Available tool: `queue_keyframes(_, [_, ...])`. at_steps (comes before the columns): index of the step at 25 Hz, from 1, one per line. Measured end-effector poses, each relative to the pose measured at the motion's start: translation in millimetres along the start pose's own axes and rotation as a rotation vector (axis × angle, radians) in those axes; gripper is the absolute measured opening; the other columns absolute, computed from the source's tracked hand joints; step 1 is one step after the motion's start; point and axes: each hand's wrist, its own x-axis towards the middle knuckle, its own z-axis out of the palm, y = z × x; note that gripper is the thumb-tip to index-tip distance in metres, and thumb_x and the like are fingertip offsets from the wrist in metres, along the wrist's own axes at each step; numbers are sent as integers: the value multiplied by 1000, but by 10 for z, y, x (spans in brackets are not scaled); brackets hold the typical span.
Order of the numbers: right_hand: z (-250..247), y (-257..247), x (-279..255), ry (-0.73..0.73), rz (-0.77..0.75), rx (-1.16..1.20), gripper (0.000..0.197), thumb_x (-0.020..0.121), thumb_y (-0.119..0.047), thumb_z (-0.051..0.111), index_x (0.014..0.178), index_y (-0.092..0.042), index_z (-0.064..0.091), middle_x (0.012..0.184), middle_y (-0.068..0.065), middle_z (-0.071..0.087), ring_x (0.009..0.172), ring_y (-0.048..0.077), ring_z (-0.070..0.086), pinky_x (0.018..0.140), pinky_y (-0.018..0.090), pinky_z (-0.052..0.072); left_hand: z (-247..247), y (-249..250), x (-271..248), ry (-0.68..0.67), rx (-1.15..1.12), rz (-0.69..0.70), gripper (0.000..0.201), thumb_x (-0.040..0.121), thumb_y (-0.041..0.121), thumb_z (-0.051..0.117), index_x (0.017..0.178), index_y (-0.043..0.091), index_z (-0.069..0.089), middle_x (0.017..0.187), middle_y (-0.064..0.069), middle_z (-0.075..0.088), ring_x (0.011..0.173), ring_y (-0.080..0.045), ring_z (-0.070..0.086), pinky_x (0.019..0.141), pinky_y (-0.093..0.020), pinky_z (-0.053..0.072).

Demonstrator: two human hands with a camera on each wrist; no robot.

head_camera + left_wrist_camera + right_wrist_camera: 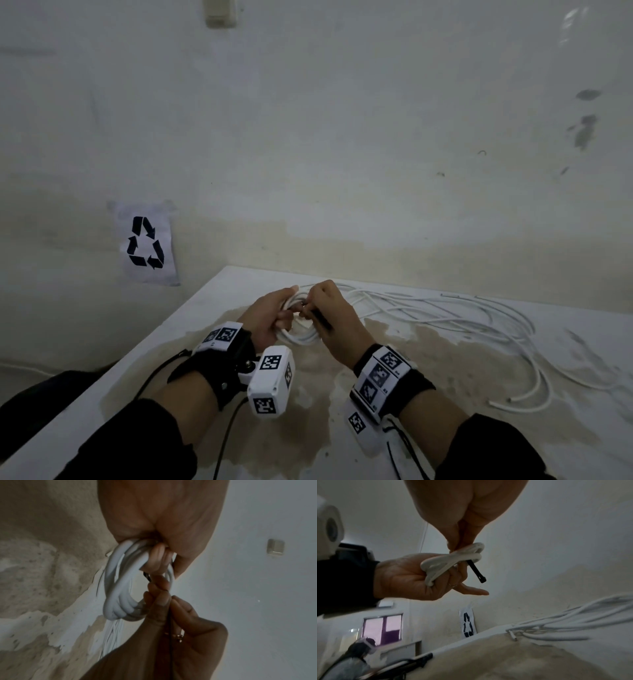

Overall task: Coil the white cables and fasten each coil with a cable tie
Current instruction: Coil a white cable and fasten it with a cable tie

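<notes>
A small coil of white cable point(301, 334) point(118, 592) point(452, 559) is held above the table by my left hand point(274, 317) point(412, 577), whose fingers curl round its loops. My right hand point(322, 308) point(168, 609) pinches a black cable tie point(475, 571) point(320, 318) threaded through the coil. The tie's head end sticks out past the cable in the right wrist view. Both hands meet over the near middle of the table.
Several loose white cables point(462, 315) point(573, 622) sprawl over the stained table top point(308, 411) to the right. A paper with a recycling sign point(145, 243) hangs on the wall at the left. The table's left edge point(137, 349) runs diagonally.
</notes>
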Motion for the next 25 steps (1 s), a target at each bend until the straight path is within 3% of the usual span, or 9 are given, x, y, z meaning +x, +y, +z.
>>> queue_keyframes(2, [-35,-18,-52,-25,-71,-98,25,85,2,46,79,-21,38,88,-5,36,71,7,33,60,13,29,116,-12,-32,-57,-35,-46,34,99,20,41,68,10,47,42,3,39,27,-3,25,28,-12,19])
queue_keyframes(5, [-106,-11,-89,36,-56,-104,11,83,-3,41,78,-12,46,84,2,44,69,9,35,59,17,30,213,-56,32,-17,-19,-14,33,97,22,47,66,12,48,43,3,34,29,-3,25,28,-13,19])
queue_keyframes(9, [-252,63,-161,61,66,61,8,90,-4,55,92,-7,62,85,0,55,73,6,49,68,11,40,289,-52,92,58,182,130,28,94,27,54,69,13,51,44,4,39,34,-6,27,34,-16,20])
queue_keyframes(11, [-315,48,-175,88,218,240,6,91,-7,57,93,-7,63,81,3,62,68,12,61,66,20,51,355,-30,67,74,221,204,26,96,23,51,72,13,50,43,7,45,35,-5,29,35,-17,22])
queue_keyframes(13, [-375,18,-142,171,352,420,5,92,-8,58,89,-4,57,70,7,65,58,18,64,58,29,55,431,-32,40,67,249,238,25,97,22,48,75,12,52,54,2,50,37,-4,30,36,-16,22])
queue_keyframes(16, [-478,37,-78,233,468,489,19,95,-15,55,78,-6,56,61,17,58,45,15,50,47,23,43,536,-84,35,37,310,230,20,98,23,46,85,10,54,62,-3,49,37,-5,30,37,-17,23])
queue_keyframes(20, [-569,74,-63,154,665,630,33,96,-17,51,65,-7,56,51,6,41,43,12,32,45,21,27,640,-124,19,45,386,243,15,97,23,47,94,11,54,61,-4,50,36,-6,31,39,-18,23])
queue_keyframes(25, [-687,64,-83,90,752,656,33,94,-12,51,62,-8,57,52,5,45,41,11,30,42,19,23,711,-186,7,30,459,296,12,97,24,49,93,14,54,57,-4,52,34,-7,31,38,-17,23])
